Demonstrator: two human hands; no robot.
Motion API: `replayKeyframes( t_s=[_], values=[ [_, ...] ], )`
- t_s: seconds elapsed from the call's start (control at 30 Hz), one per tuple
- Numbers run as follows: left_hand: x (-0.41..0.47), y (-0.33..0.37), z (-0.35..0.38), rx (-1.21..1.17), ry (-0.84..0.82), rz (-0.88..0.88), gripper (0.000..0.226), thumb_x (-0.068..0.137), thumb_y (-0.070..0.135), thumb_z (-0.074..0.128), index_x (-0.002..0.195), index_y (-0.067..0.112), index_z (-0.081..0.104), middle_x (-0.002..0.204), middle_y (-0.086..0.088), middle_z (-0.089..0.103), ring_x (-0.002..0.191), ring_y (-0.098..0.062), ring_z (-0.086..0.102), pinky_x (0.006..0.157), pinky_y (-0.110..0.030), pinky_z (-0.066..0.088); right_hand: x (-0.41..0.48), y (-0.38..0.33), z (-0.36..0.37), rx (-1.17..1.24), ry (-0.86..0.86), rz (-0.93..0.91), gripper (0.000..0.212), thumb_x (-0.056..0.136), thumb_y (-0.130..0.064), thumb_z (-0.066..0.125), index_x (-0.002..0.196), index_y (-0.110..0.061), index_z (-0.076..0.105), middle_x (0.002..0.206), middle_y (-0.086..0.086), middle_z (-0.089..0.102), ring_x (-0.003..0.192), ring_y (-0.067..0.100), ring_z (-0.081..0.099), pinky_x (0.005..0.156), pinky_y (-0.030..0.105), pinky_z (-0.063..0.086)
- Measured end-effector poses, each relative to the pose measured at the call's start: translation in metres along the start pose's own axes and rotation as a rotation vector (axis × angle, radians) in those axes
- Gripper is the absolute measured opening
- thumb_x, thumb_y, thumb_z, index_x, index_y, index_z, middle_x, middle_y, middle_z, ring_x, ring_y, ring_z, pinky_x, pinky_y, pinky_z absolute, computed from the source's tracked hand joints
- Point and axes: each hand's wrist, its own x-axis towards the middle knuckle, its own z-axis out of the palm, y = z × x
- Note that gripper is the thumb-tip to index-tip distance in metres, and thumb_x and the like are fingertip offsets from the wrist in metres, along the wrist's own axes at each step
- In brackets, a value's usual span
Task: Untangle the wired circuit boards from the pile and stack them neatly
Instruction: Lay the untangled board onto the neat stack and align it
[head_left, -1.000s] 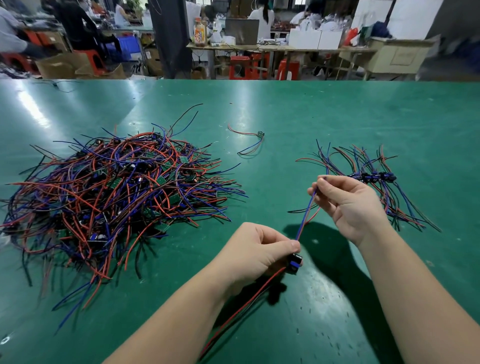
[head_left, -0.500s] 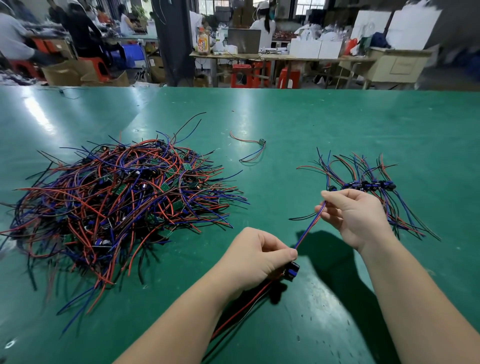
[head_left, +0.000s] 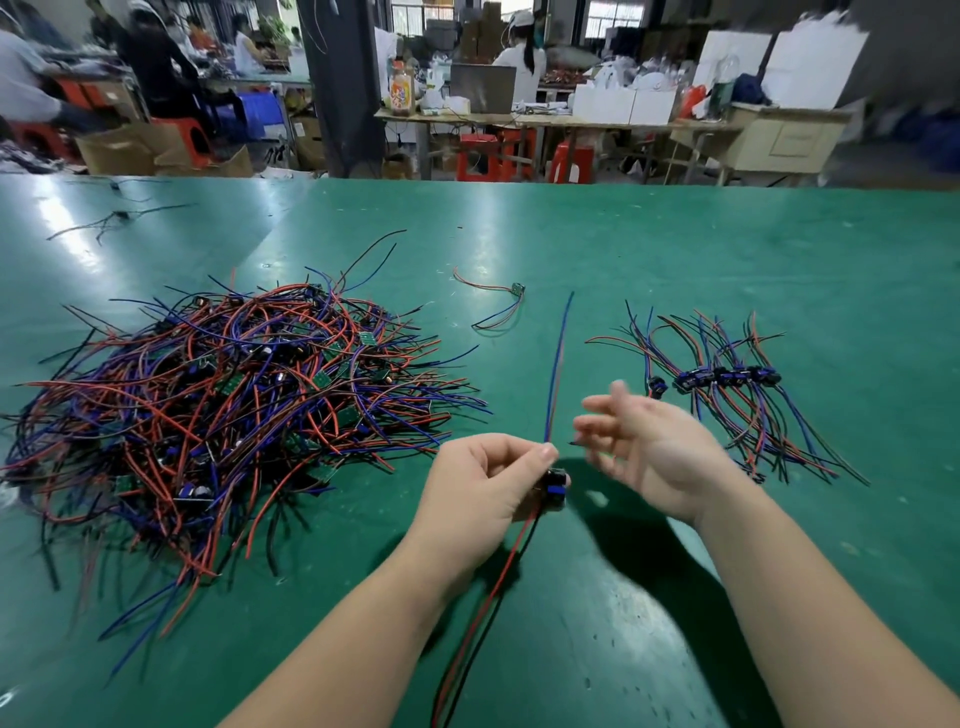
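A big tangled pile of wired circuit boards (head_left: 218, 410) with red, blue and black wires lies on the left of the green table. A neat row of sorted boards (head_left: 727, 379) with fanned wires lies at the right. My left hand (head_left: 483, 483) pinches one small wired board (head_left: 555, 486) above the table; its blue and red wires stick straight up and away, and a red and a black wire hang down toward me. My right hand (head_left: 649, 441) hovers just right of it, fingers spread and blurred, holding nothing.
One lone wired board (head_left: 517, 289) lies between pile and row, farther back. Loose black wires (head_left: 114, 218) lie at the far left. The green table (head_left: 675, 260) ends at the back, where people sit at other benches with stools and boxes.
My right hand has let go of the blue and red wires and opened. The freed wires now stand straight up from the board in my left hand.
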Motion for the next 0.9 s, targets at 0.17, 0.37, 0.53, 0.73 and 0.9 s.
replayKeyframes(
  t_s=[0.17,0.37,0.53,0.73,0.9],
  values=[
    [0.001,-0.002,-0.005,0.065,-0.001,-0.037,0.013,0.087,0.006,0.065,0.078,0.0,0.071,0.083,-0.03,0.069,0.064,-0.024,0.061,0.067,-0.034,0.051,-0.014,0.014,0.02,-0.228,-0.357,0.094,0.027,0.063,-0.026,0.074,0.083,-0.007,0.076,0.082,0.012,0.069,0.072,0.018,0.061,0.069,0.029,0.047],
    [-0.005,-0.003,-0.003,0.21,-0.207,-0.149,0.016,0.085,0.014,0.069,0.07,0.009,0.069,0.078,-0.022,0.071,0.049,-0.015,0.06,0.049,-0.02,0.048,-0.005,-0.006,0.002,0.034,-0.034,-0.02,0.011,0.074,-0.015,0.066,0.078,-0.004,0.067,0.063,0.006,0.066,0.046,0.005,0.054,0.043,0.013,0.044],
    [-0.005,0.003,-0.002,0.176,-0.149,-0.078,0.012,0.085,0.012,0.069,0.073,0.009,0.069,0.072,-0.016,0.071,0.043,-0.007,0.052,0.045,-0.015,0.042,0.009,-0.022,-0.028,0.429,0.301,-0.163,0.015,0.095,-0.014,0.055,0.083,-0.006,0.06,0.073,0.006,0.062,0.048,0.004,0.06,0.047,0.011,0.047],
    [0.001,0.02,-0.005,-0.506,0.022,-0.102,0.018,0.065,0.007,0.069,0.079,0.012,0.06,0.067,-0.003,0.07,0.055,-0.011,0.068,0.048,-0.018,0.054,0.001,-0.002,-0.008,-0.138,-0.002,-0.164,0.027,0.075,0.009,0.067,0.099,-0.004,0.063,0.077,0.011,0.066,0.058,0.012,0.062,0.056,0.017,0.051],
    [0.001,0.023,-0.005,-0.693,0.098,-0.105,0.02,0.063,0.004,0.067,0.08,0.009,0.057,0.062,-0.01,0.07,0.056,-0.015,0.07,0.049,-0.018,0.054,-0.016,0.014,0.032,-0.108,-0.42,-0.26,0.04,0.057,0.001,0.078,0.095,-0.01,0.072,0.08,0.006,0.07,0.07,0.012,0.064,0.07,0.021,0.053]
  ],
)
